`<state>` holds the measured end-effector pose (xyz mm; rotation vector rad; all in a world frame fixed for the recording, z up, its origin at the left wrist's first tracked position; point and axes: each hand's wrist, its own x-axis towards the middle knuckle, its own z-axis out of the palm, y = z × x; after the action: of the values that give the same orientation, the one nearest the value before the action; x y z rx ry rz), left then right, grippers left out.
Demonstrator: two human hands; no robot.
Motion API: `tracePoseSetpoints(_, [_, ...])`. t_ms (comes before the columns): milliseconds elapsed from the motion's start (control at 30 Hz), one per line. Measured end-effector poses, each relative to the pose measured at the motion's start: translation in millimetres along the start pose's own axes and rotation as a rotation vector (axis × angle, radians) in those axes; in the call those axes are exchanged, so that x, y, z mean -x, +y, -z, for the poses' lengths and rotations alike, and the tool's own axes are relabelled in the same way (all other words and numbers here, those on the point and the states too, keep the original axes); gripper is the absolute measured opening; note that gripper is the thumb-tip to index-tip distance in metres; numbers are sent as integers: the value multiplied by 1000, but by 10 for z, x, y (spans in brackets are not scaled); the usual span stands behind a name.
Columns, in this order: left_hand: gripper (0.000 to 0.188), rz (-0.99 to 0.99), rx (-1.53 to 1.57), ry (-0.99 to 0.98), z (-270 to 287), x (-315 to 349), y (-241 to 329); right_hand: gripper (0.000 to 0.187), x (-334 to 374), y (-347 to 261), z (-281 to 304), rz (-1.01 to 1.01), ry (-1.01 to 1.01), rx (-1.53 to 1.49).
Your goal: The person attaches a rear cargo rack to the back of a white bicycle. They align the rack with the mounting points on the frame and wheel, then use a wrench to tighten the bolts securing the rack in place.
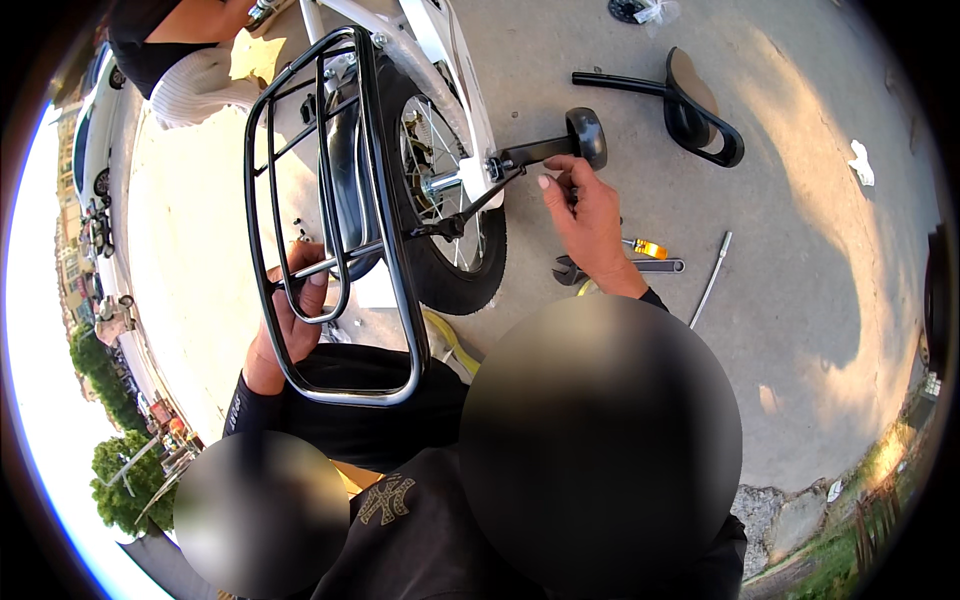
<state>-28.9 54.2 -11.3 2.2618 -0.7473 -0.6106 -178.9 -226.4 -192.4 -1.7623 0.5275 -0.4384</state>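
Left hand [290, 325] closed round the near left corner of a black tubular rack [388, 215], fingers wrapped on the bars, firm hold. Rack sits tilted beside a spoked wheel [475, 285] with a fat black tyre, just left of it, partly overlapping it in view. A thin black strut [485, 203] runs from the rack side across the wheel to the end of a white frame part [484, 178]. Right hand [590, 222] is just beside that strut end, fingers bent, thumb and index slightly parted; can't tell if anything small is pinched there. Black arm with a rounded end [588, 138] sticks out from the frame right above the right hand. On the concrete near the right wrist: adjustable wrench [660, 266], screwdriver with yellow-orange handle [650, 249], slim metal rod [711, 280] further right. Black-and-brown padded part [700, 110] on a post lies upper right, well apart; white crumpled scrap [861, 163] further right. Another person [200, 90] is at upper left, only partly in view.
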Motion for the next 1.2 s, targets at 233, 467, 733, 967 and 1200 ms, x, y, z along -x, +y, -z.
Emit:
tracePoseSetpoints(233, [17,-307,-284,8,-54,-12,-302,23,-77,-18,-201,471,202,281])
tracePoseSetpoints(467, [38,-190,-217,-126,12,31,-432,18,-114,-30,-185,37,173,188])
tracePoseSetpoints(733, [36,-171,-271,-178,90,-37,-330,20,-137,67,-306,-40,51,6])
tracePoseSetpoints(967, [30,18,-604,-7,516,-111,773,14,-176,156,-330,144,128,56])
tracePoseSetpoints(1200, [27,-516,-955,-667,-557,-1556,2151,15,-133,100,-367,249,205,142])
